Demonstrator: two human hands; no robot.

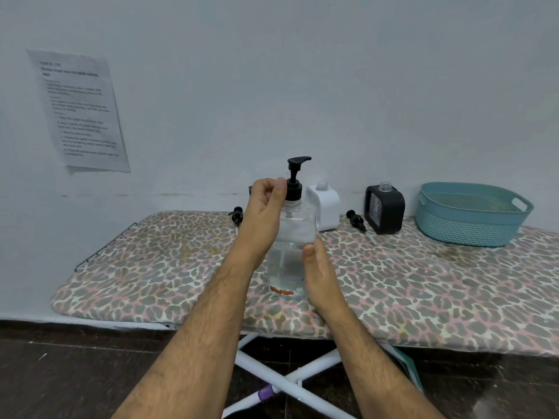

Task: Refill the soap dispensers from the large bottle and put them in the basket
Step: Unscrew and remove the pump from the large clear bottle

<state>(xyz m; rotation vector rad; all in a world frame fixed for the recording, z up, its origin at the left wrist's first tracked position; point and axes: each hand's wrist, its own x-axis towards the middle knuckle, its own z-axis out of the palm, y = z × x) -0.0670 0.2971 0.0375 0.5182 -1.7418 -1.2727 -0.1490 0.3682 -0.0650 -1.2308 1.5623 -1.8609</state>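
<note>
Big soap bottle (291,246) stands straight up at the middle of the board (151,267). Left hand (266,213) pinches its black pump collar (294,190) at 12 o'clock. Right hand (320,267) wraps the bottle's side at 3 o'clock. Basket (472,213) waits far off at 2 o'clock.

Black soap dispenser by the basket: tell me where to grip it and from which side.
Grip the black dispenser around its boxy body, coming from the front. It stands upright with its pump off, and the wall sits close behind. The basket stands to its right and a loose pump lies to its left.
</note>
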